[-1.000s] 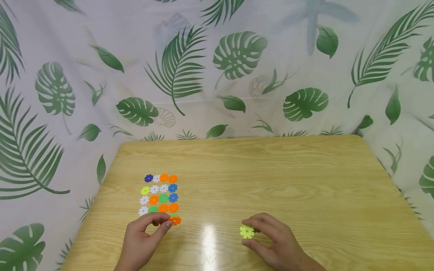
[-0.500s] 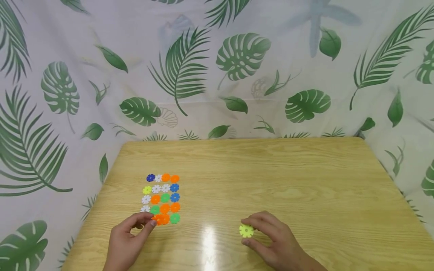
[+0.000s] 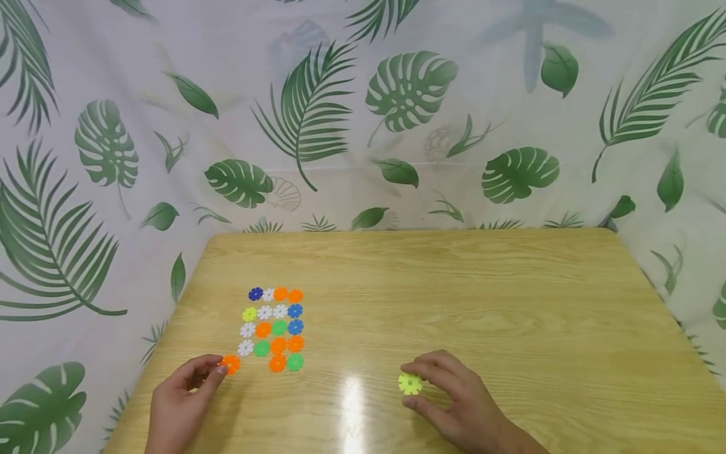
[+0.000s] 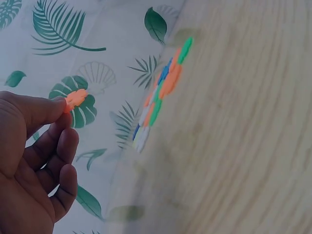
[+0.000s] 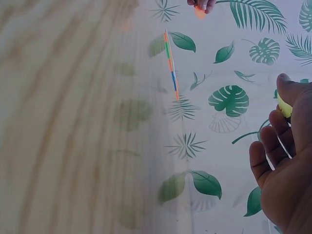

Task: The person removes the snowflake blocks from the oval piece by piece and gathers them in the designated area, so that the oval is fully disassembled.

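My left hand [image 3: 184, 397] pinches an orange notched plastic disc [image 3: 230, 364] between thumb and index finger, left of the front row of laid-out discs. In the left wrist view that orange disc [image 4: 75, 100] sticks out past the fingertips, above the table. With thumb and fingers my right hand [image 3: 462, 400] holds a yellow notched disc [image 3: 410, 383] by its edges, right of the table's middle. Rows of such discs lie at the left: the front row shows an orange disc [image 3: 277, 363] and a green disc [image 3: 295, 362], with white, blue, green, yellow and orange ones behind.
The wooden table [image 3: 454, 284] reaches back to a white curtain [image 3: 340, 126] printed with green leaves, which also hangs along both sides. A bright light reflection lies on the tabletop between the hands.
My left hand has moved left with its orange disc, from the right end of the front row to beyond its left side. My right hand stays nearly in place with the yellow disc.
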### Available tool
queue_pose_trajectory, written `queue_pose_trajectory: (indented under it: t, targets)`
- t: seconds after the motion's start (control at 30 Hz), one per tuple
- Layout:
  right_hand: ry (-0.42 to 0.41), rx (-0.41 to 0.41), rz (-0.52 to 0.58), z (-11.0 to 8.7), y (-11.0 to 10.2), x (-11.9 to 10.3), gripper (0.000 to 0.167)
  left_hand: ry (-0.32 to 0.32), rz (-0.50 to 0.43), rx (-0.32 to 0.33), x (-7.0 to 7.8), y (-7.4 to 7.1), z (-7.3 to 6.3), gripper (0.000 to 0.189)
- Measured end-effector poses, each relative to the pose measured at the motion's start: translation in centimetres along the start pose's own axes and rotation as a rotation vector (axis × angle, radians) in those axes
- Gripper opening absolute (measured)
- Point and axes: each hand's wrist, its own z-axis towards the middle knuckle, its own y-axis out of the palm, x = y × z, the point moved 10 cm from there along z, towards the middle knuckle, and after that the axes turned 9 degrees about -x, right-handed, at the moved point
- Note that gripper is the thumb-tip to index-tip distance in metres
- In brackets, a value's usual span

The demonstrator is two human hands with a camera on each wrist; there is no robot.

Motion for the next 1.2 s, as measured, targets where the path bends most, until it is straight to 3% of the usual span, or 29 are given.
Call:
queue_pose_trajectory:
  t: [0.27, 0.43, 0.7, 1.0, 1.2]
  targets:
    - [0.062, -0.092, -0.016, 1.8, 2.0, 0.7, 0.041, -0.120, 0.010, -0.075, -2.3, 0.9, 0.6, 0.021]
    - [0.114, -0.160, -0.020, 2.9, 4.2, 1.7, 0.037, -0.132, 0.003, -0.110, -3.1, 1.5, 0.9, 0.022]
    - [0.117, -0.223, -0.030, 5.3, 7.8, 2.1, 0.036, -0.168, 0.020, -0.144, -3.4, 2.2, 1.6, 0.021]
    - [0.199, -0.508, -0.094, 8.6, 13.4, 3.5, 0.034, -0.141, 0.034, -0.180, -3.4, 2.5, 2.1, 0.023]
    - [0.209, -0.608, -0.107, 10.9, 16.4, 3.6, 0.029, -0.152, 0.039, -0.218, -3.5, 3.0, 2.4, 0.024]
